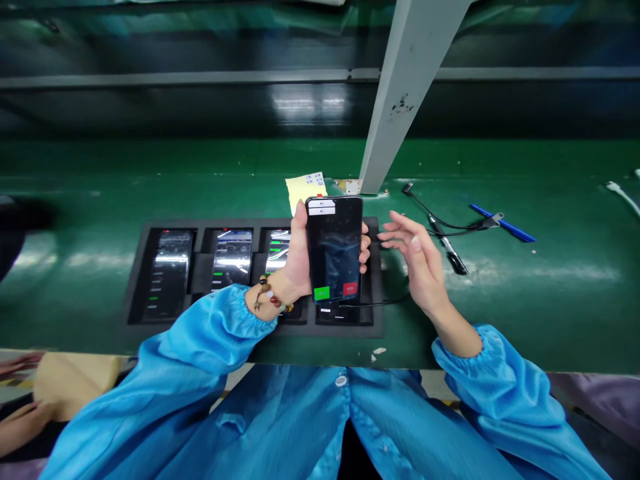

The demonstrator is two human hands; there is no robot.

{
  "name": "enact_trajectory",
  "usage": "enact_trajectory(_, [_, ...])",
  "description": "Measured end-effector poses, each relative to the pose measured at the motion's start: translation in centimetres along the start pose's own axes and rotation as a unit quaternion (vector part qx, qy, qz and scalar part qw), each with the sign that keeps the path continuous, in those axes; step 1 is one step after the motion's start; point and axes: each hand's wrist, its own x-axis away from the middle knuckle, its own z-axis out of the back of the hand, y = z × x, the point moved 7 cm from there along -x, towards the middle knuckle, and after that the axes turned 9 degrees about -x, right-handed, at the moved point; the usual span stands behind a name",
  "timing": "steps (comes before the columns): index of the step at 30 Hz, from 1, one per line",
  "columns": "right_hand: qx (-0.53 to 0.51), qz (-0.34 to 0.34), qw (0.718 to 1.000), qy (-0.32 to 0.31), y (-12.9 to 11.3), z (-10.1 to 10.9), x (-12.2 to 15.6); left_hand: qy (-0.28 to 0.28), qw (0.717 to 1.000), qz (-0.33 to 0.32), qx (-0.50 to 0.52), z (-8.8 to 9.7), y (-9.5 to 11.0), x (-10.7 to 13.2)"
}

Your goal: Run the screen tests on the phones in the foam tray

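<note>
My left hand [296,261] grips a black smartphone [334,248] upright above a black foam tray [137,267]. The phone's screen shows a green and a red button near its bottom edge. A thin black cable [380,302] runs from the phone's bottom end toward the right. My right hand [417,260] hovers just right of the phone, fingers spread and holding nothing. Three more phones lie in the tray's slots, such as the leftmost one [168,272], their screens lit. Both arms wear blue sleeves, and a bead bracelet sits on my left wrist.
The tray rests on a green conveyor belt [550,280]. A grey post [400,100] rises behind it, with a yellow note [303,187] at its foot. A black pen [450,250], cables and a blue pen [505,225] lie to the right. Another person's hands [20,400] show at the lower left.
</note>
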Motion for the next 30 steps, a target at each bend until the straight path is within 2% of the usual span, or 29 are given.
enact_trajectory(8, [-0.002, -0.025, 1.0, 0.004, 0.2, 0.1, 0.0, 0.007, 1.0, 0.012, 0.02, -0.1, -0.1, 0.0])
enact_trajectory(15, [-0.01, -0.038, 0.999, 0.015, 0.1, 0.0, 0.1, 0.02, 0.999, 0.043, 0.017, 0.8, -0.8, -0.4])
enact_trajectory(22, [0.019, -0.032, 0.999, -0.03, 0.0, -0.5, 0.4, 0.037, 0.997, 0.063, 0.01, 1.9, -1.0, -0.5])
enact_trajectory(25, [0.07, 0.002, 0.996, -0.06, -0.6, -1.8, 0.7, 0.046, 0.998, 0.034, 0.006, 2.0, -0.7, -0.6])
enact_trajectory(30, [0.191, 0.077, 0.973, -0.108, -1.2, -5.6, 1.3, 0.095, 0.994, -0.047, -0.024, 1.6, 0.0, -0.6])
